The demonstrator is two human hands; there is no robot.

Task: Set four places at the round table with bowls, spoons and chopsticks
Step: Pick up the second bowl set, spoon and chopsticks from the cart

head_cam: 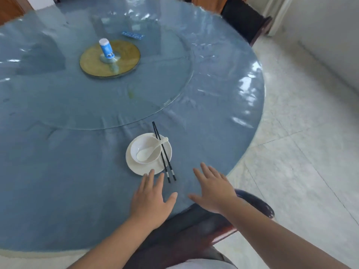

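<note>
One place setting lies near the front edge of the round table (58, 171), which wears a blue cloth. A white bowl (153, 145) stands on a white plate (136, 166). A white spoon (150, 151) rests in the bowl with its handle over the rim to the right. Two black chopsticks (165, 156) lie across the plate's right side, tips pointing away from me. My left hand (152, 199) hovers flat just in front of the plate, fingertips at its rim. My right hand (212, 189) is spread flat to the right of the chopsticks. Both hands hold nothing.
A glass turntable (77, 105) covers the table's middle, with a gold disc (124, 59) and a blue-and-white canister (106, 48) at its centre. A blue packet (133, 35) lies beyond. One dark chair (194, 228) stands under my arms, another (246, 20) at the far right.
</note>
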